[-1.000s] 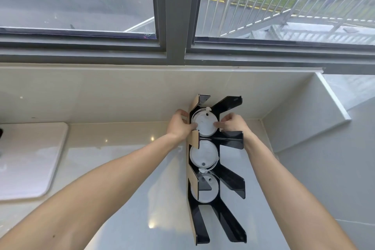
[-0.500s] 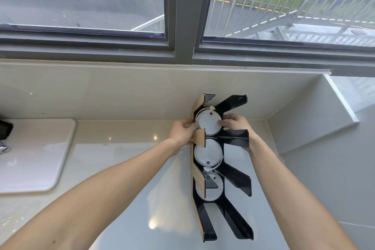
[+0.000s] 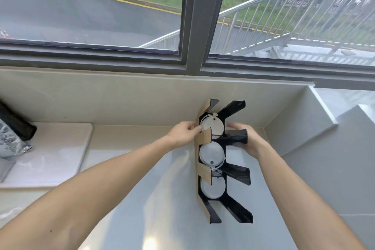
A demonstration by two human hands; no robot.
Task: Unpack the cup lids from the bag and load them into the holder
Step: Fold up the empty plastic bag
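Three lid stacks (image 3: 212,128) sit in the holder (image 3: 233,172) at the worktop's back right corner. Our left hand (image 3: 182,134) pinches the top stack's edge; right hand (image 3: 246,140) grips a divider. Seating step; next, probably fetch more from the bag (image 3: 12,140), left edge.

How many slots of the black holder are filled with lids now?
Three filled: white lids show in the far, middle and near slots of the lid holder.
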